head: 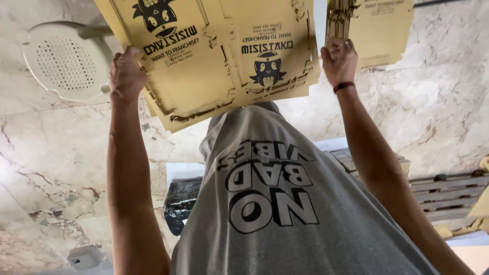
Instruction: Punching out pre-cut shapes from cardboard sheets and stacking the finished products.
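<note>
My left hand (126, 74) grips the left edge of a stack of flat yellow die-cut cardboard sheets (224, 56) with black cartoon prints, held out in front of my chest. My right hand (340, 61) is closed on the lower corner of a second, smaller stack of the same yellow sheets (377, 25), seen partly edge-on at the top right. The two stacks sit side by side with a narrow gap between them. My grey printed T-shirt (275, 203) fills the lower middle. A dark band circles my right wrist.
Below lies a pale marble floor (51, 153). A round white perforated fan-like object (66, 61) is at upper left, a black plastic bag (181, 203) is beside my left arm, a small white box (84, 257) is at lower left, and grey slatted pallets (448, 193) are at right.
</note>
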